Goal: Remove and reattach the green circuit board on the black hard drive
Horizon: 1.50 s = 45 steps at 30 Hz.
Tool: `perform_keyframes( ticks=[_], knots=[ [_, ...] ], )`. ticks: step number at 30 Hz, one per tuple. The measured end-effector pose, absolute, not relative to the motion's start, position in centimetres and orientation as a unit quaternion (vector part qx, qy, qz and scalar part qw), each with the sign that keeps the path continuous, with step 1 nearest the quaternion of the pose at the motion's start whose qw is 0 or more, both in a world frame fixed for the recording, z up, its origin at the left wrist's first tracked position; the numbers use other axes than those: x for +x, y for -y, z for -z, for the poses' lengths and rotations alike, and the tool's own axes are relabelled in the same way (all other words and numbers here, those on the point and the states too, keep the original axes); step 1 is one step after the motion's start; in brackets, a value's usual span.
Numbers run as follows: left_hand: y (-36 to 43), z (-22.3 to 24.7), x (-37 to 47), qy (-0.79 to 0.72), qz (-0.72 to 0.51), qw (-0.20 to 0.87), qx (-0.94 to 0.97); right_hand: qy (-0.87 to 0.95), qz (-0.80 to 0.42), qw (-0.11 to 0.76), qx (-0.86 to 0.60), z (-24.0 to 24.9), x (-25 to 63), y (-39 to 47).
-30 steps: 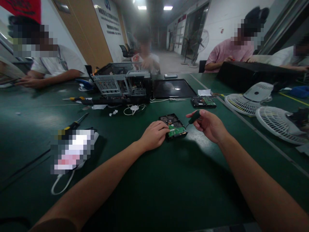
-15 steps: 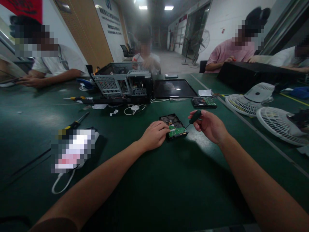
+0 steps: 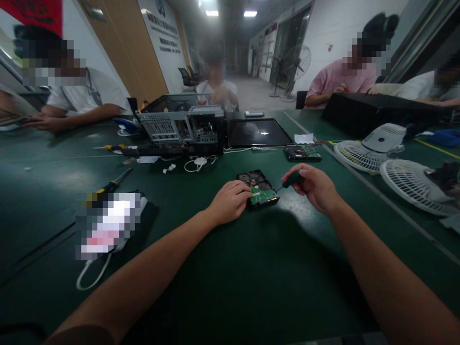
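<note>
Two hands meet at one hard drive (image 3: 258,187), which lies circuit-board side up on the dark green counter (image 3: 230,268), a little ahead of the person and near the middle of the view. The left hand (image 3: 230,201) rests on the drive's near left edge with fingers curled down on it, apparently pinning it so it does not slide. The right hand (image 3: 313,186) is closed around a small screwdriver (image 3: 289,180) with a dark handle, held at a slant so its thin tip points toward the right edge of the green board; whether the tip touches a screw is too small to tell.

Farther back on the counter stand an opened computer case (image 3: 183,125) with a loose white cable (image 3: 198,163) before it, a dark flat panel (image 3: 257,131), and a second drive (image 3: 302,152). A yellow-handled screwdriver (image 3: 112,183) lies to the left, and two white fan grilles (image 3: 395,163) lie to the right. Other people sit around the counter's far sides, and a long, dimly lit hallway with ceiling lights runs behind them.
</note>
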<state>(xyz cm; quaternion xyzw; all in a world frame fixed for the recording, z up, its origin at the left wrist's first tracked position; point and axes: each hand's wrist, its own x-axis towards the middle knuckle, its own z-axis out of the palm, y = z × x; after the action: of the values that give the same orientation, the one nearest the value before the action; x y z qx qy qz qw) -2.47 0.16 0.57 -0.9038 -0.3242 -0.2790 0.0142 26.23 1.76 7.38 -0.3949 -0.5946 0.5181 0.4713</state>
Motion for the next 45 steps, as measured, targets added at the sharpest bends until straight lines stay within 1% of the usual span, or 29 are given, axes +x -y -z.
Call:
perform_keyframes(
  ticks=[8,13,19,25,33,36,42,45],
  knots=[
    [-0.2,-0.5,-2.5,0.328,0.274,0.015,-0.904,0.628,-0.507,0.434,-0.400,-8.0,26.2,-1.4],
    [-0.1,-0.6,-2.5,0.328,0.273,0.015,-0.904,0.606,-0.543,0.430,-0.392,-8.0,26.2,-1.3],
    [-0.1,-0.6,-2.5,0.329,0.274,0.018,-0.904,0.564,-0.614,0.405,-0.375,-8.2,26.2,-1.1],
    [-0.2,-0.5,-2.6,0.326,0.277,0.018,-0.904,0.512,-0.640,0.436,-0.371,-8.5,25.6,-1.1],
    [-0.3,-0.4,-2.5,0.325,0.280,0.023,-0.903,0.457,-0.669,0.450,-0.376,-8.3,25.3,-1.2],
    [-0.2,-0.5,-2.5,0.324,0.278,0.021,-0.904,0.466,-0.660,0.455,-0.375,-8.2,25.1,-1.1],
    [-0.2,-0.6,-2.5,0.325,0.274,0.019,-0.905,0.523,-0.576,0.487,-0.396,-7.7,25.7,-1.7],
    [-0.2,-0.6,-2.6,0.325,0.274,0.019,-0.905,0.523,-0.559,0.504,-0.400,-7.4,26.1,-2.1]
  ],
)
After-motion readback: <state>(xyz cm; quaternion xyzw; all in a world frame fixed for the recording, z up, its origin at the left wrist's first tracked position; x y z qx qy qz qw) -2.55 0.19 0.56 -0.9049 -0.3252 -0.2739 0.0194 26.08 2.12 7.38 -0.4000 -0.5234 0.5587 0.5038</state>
